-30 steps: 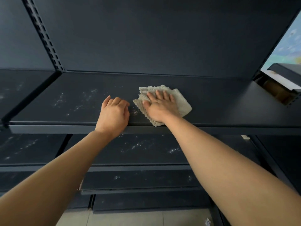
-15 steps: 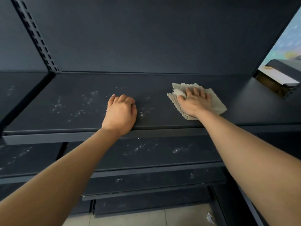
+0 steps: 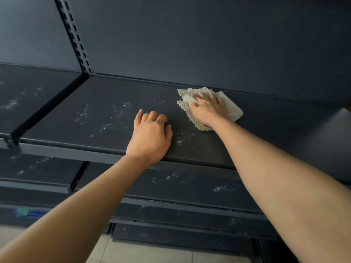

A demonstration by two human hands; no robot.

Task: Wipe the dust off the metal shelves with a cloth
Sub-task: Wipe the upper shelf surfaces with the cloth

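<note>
A: Position of cloth (image 3: 232,109)?
B: Found on upper shelf (image 3: 121,93), right of centre, toward the far side, just short of back panel (image 3: 190,44). Pinned flat under right hand (image 3: 209,109).
A: And left hand (image 3: 150,135)?
B: Logged left of cloth, apart from it, nearer the front edge of that shelf, heel over the edge.
A: Dust patches (image 3: 103,118)?
B: Noted mid-shelf, left of left hand. More between the two hands, near side.
A: Surroundings?
B: Slotted upright (image 3: 76,38) at far left corner, against back panel. Neighbouring shelf (image 3: 28,95) left of it. Lower shelves (image 3: 190,185) stacked beneath. Floor (image 3: 142,252) below all.
</note>
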